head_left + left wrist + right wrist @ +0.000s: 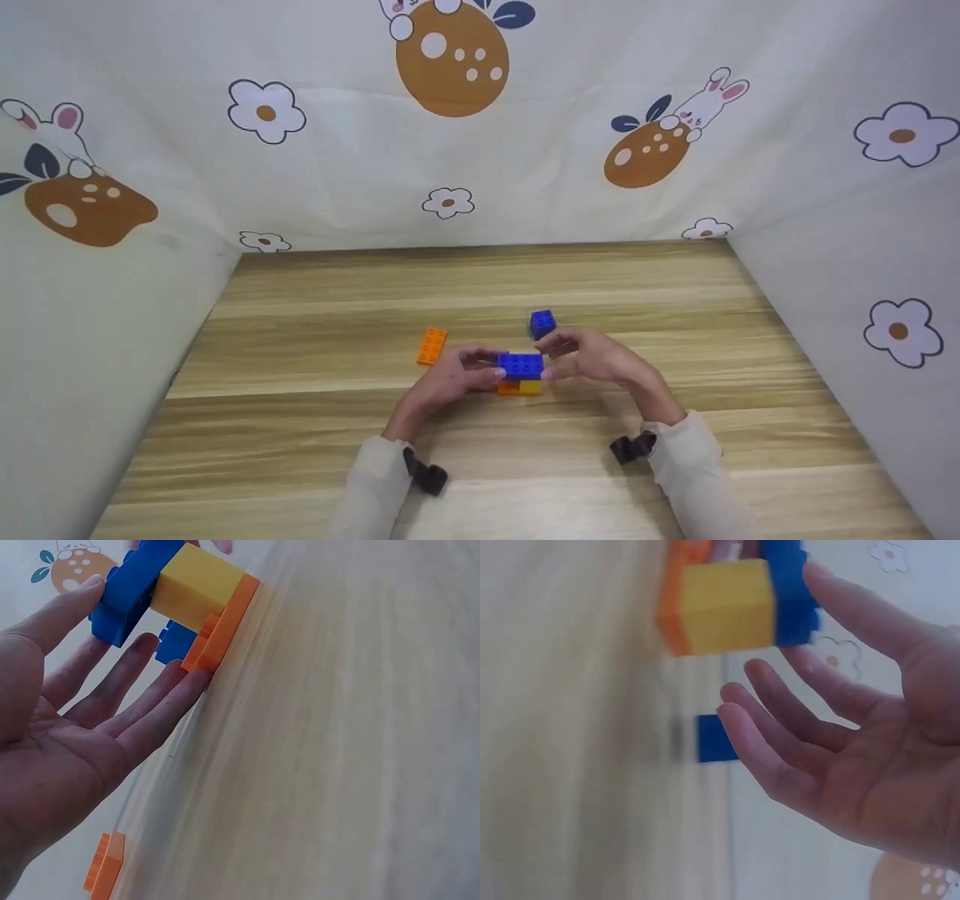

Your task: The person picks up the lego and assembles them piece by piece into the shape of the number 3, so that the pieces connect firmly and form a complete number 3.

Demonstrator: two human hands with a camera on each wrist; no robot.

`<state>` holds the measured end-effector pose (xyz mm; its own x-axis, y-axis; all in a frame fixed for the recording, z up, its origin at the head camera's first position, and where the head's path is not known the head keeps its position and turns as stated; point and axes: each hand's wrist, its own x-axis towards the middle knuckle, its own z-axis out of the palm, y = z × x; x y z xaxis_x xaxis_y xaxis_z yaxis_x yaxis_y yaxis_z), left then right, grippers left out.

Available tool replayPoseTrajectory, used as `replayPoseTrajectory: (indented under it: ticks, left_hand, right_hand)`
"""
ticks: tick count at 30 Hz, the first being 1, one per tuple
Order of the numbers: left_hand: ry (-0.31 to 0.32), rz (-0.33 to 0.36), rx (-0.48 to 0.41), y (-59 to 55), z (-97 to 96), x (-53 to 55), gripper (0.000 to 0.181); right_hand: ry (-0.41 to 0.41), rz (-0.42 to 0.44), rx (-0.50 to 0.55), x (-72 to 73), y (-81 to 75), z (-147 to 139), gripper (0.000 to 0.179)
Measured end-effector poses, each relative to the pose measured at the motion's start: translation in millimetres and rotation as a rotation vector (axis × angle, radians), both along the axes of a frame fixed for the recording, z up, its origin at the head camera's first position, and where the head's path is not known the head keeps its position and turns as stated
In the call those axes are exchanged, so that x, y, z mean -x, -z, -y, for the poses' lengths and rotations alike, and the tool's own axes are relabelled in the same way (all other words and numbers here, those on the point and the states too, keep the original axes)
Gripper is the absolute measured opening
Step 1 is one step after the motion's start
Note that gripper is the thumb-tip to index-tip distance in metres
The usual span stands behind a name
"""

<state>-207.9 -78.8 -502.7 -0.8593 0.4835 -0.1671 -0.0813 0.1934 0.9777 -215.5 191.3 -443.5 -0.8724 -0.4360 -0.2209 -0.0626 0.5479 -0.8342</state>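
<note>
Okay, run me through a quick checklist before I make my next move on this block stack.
1. Blue eight-stud brick above the yellow block: ok.
2. Support under that brick's left end: not ok; an open gap separates it from the stack's orange plate.
3. Left hand steadying the brick: ok, thumb on its left end.
4. Right hand holding the brick: cannot tell; its thumb is at the right end, but contact is unclear.
5. Studs fully pressed together: cannot tell.
6. Loose pieces nearby: ok; blue four-stud brick behind the stack, loose orange plate to the left.
</note>
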Motion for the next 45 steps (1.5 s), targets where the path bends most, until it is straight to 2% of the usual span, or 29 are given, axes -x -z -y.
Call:
replayPoseTrajectory:
  ticks: [2,8,12,15,17,20,23,27,33,40,45]
  left_hand:
    - [-0.004,0.005,0.015,-0.6,0.3,0.3,0.051]
    - [-0.004,-0.004,0.048,-0.8,1.2,2.0,0.052]
    - [0.000,-0.006,0.051,0.1,0.7,2.1,0.052]
    - [-0.005,-0.009,0.042,1.2,0.2,1.7,0.051]
    - [-0.009,-0.013,0.030,1.7,-0.2,1.2,0.050]
    - [-0.016,-0.001,0.028,1.9,-0.6,-0.6,0.049]
    - [-0.015,0.013,0.024,1.8,-1.4,-1.5,0.050]
    - [-0.013,0.004,0.018,1.4,-2.2,-0.4,0.049]
    - [-0.017,-0.003,0.035,1.2,-0.9,0.1,0.050]
    - [-0.012,0.008,0.049,2.1,-1.2,0.3,0.052]
    - [-0.009,0.002,0.022,3.1,-1.3,0.0,0.051]
  right_hand:
    - [0.029,-0.036,0.029,4.4,-6.9,-2.3,0.045]
    - [0.208,-0.087,0.141,24.0,-18.3,-5.3,0.039]
    - [0.291,-0.088,0.232,36.8,-12.7,-5.6,0.042]
    - [0.314,-0.072,0.351,44.3,-2.0,-5.9,0.045]
    - [0.322,-0.039,0.451,48.7,6.8,-7.5,0.047]
    - [0.328,0.070,0.616,53.8,19.9,-11.1,0.053]
    - [0.350,0.172,0.702,57.9,30.8,-15.1,0.060]
    - [0.360,0.206,0.662,63.2,43.5,-16.5,0.061]
    - [0.319,0.230,0.603,68.6,57.8,-13.8,0.062]
    - [0.301,0.213,0.489,67.4,59.4,-12.7,0.066]
    - [0.276,0.193,0.410,66.8,56.2,-10.1,0.066]
